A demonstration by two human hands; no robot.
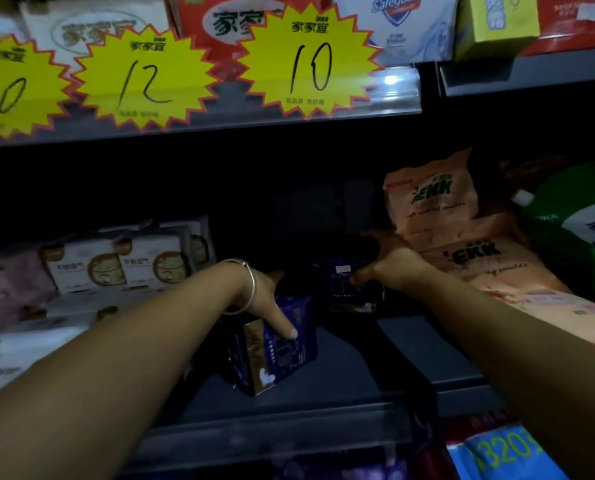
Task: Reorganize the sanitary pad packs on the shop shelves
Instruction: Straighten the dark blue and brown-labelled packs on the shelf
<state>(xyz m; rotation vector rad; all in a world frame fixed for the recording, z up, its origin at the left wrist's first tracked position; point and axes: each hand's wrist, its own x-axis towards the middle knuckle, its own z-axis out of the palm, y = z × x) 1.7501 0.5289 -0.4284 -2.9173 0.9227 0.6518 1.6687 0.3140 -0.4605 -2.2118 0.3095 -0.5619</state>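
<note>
Dim grey metal shop shelf (341, 382), under yellow starburst price cards (310, 64). Left hand (268, 306), silver bangle at wrist, clasped around a dark blue, gold-edged sanitary pad pack (275, 355) standing near the shelf front. Right hand (389, 268) pinching a second dark blue pack (348, 289) further back, beside orange washing-powder bags (462, 244). White pad packs (116, 265) stacked at left.

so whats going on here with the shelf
A person is sorting dark blue pad packs on a dim middle shelf. The left hand grips the nearer blue pack, which stands tilted near the shelf's front. The right hand reaches deeper and holds a second blue pack farther back. White packs are stacked to the left, orange bags to the right.
</note>
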